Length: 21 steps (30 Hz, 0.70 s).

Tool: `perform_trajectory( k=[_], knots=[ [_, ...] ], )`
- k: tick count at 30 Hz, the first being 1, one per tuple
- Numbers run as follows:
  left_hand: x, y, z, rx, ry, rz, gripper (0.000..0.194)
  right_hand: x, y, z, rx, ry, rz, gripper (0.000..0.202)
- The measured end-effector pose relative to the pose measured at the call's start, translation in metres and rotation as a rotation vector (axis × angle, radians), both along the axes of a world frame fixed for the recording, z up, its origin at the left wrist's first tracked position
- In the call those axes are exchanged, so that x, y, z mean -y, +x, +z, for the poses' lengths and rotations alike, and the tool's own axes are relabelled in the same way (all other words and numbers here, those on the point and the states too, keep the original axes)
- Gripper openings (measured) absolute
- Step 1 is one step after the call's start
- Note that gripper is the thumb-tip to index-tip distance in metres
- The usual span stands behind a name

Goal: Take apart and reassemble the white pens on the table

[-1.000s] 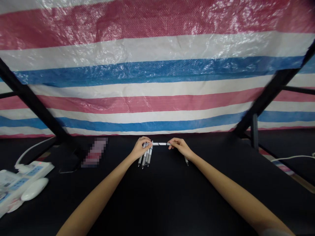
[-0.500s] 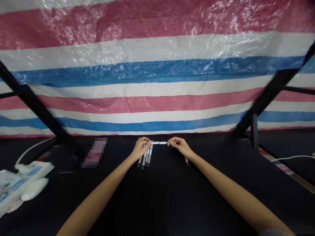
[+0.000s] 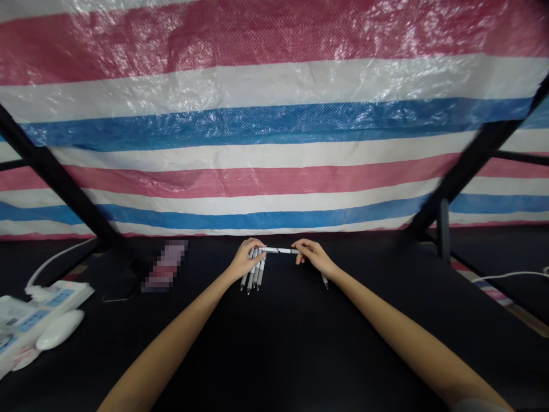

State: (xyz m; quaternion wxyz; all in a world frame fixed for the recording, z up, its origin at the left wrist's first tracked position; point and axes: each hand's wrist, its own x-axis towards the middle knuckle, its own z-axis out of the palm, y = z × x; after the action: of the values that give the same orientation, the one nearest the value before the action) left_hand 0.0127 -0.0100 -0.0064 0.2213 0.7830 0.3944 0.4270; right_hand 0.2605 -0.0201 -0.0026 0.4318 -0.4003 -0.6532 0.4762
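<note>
A white-and-grey pen [image 3: 278, 250] lies nearly level between my two hands. My left hand [image 3: 244, 258] has its fingers closed at the pen's left end. At the other end, the thumb and index finger of my right hand [image 3: 315, 256] pinch the dark tip, with the other fingers curled below. Several similar pens [image 3: 256, 276] lie side by side under and beside my left hand, their tips pointing toward me and their upper ends partly covered by the fingers. One more pen [image 3: 325, 281] lies by my right wrist, mostly hidden behind it.
A white power strip [image 3: 55, 300] with a plugged-in cable and a white rounded device [image 3: 60, 330] sit at the left on the black table [image 3: 274, 343]. A blurred-out flat object [image 3: 166, 266] lies left of my hands. Black frame legs and a striped sheet [image 3: 274, 183] stand behind.
The held pen has turned a little about its length and its right end sits slightly lower. My right fingers have shifted, with the lower ones now showing beneath. The pens on the table stay put.
</note>
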Motion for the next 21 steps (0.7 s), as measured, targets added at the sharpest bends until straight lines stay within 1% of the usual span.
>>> perform_trajectory(
  k=[4,7,8,11,13,21],
  knots=[
    [0.003,0.0004,0.0042,-0.021,-0.023,0.004,0.014,0.0009,-0.0003,0.0012,0.007,0.015,-0.002,0.037],
    [0.0037,0.0009,0.0051,-0.029,-0.036,0.035,0.011,0.0023,0.0001,0.0031,-0.007,0.019,0.003,0.035],
    [0.0035,0.001,0.0048,-0.034,-0.04,0.055,0.014,0.0027,0.0002,0.0035,-0.016,0.018,0.003,0.034],
    [0.0022,0.0012,0.0031,-0.067,-0.06,0.108,0.032,0.0029,0.0006,0.0037,-0.037,0.017,0.002,0.033],
    [0.0012,0.0011,0.0022,-0.085,-0.061,0.105,0.037,0.0026,0.0006,0.0033,-0.043,0.026,-0.001,0.032],
    [-0.0013,-0.0003,-0.0004,-0.068,-0.005,0.07,0.025,0.0028,0.0004,0.0034,-0.008,0.032,0.003,0.032]
  ],
)
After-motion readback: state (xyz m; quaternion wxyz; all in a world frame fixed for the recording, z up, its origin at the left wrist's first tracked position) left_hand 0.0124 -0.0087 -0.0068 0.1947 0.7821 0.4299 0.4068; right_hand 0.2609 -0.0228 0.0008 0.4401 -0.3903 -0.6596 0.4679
